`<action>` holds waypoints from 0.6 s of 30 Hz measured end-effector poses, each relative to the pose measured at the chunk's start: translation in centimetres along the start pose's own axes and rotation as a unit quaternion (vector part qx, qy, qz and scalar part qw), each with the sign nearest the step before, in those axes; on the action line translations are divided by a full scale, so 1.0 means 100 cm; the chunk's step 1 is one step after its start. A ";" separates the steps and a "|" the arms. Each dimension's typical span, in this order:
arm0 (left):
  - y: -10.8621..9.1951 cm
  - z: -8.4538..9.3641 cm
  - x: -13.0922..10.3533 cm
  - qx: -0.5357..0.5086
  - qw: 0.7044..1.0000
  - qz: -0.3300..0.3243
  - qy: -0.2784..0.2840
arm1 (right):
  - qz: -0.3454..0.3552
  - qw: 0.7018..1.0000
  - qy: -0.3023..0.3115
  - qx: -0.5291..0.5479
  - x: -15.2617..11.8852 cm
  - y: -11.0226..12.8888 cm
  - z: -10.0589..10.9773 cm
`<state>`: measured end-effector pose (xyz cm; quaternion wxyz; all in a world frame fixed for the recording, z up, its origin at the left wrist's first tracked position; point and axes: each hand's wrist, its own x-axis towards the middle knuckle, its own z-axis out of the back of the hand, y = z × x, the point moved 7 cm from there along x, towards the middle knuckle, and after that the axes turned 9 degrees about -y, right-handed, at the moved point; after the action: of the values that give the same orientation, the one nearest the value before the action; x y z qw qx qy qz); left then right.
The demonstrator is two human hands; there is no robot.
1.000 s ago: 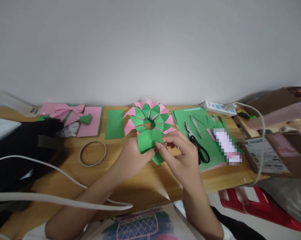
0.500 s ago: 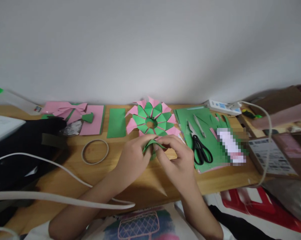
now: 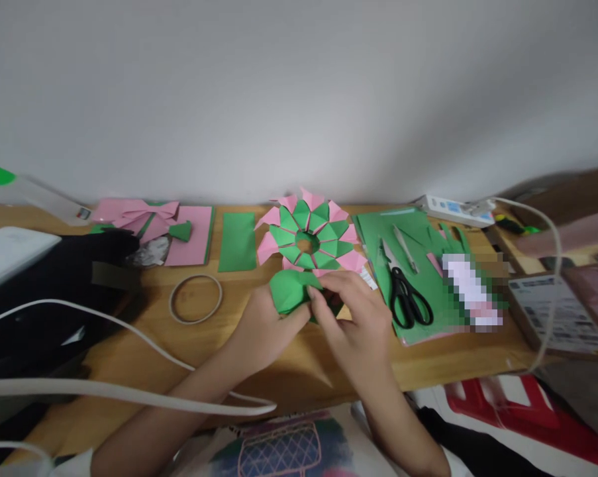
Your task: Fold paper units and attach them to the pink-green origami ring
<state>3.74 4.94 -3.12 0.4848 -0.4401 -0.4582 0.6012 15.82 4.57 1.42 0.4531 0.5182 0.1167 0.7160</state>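
Between my hands is a curved piece of green paper [image 3: 289,291], its broad rounded face turned up on the left side. My left hand [image 3: 266,328] is closed round its lower left part. The fingers and thumb of my right hand [image 3: 355,308] pinch its right side, and part of the paper is hidden behind them. Just beyond my hands lies a ring of folded pink and green paper pieces [image 3: 331,230] with a round hole in its middle. A flat green paper rectangle [image 3: 237,242] is left of the ring.
A tape ring [image 3: 195,299] lies left of my hands. Black-handled scissors [image 3: 408,301] and a craft knife [image 3: 406,248] rest on green sheets [image 3: 378,228] at the right. Pink sheets [image 3: 194,232] carry folded pieces at the left. A white cable [image 3: 130,391] crosses my left forearm.
The green paper has been turned and opened out, so its broad rounded face now shows above my left hand. Both hands still grip it. The whole view has shifted slightly.
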 end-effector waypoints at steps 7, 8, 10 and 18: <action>0.016 0.003 -0.001 -0.108 0.989 0.099 -0.016 | -0.008 1.000 0.016 0.008 -0.001 -0.002 -0.005; 0.017 0.004 -0.001 -0.108 0.989 0.103 -0.023 | -0.006 1.000 0.019 0.012 -0.001 -0.001 -0.005; 0.017 0.006 0.000 -0.099 0.990 0.098 -0.029 | -0.003 1.000 0.023 0.018 -0.001 0.000 -0.005; 0.009 0.005 -0.002 -0.032 0.999 0.035 -0.001 | -0.008 1.000 0.019 0.007 -0.001 -0.002 -0.004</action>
<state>3.13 4.54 -3.90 0.4484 -0.4706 -0.4618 0.6035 15.59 4.67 1.05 0.4527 0.5068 0.1338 0.7213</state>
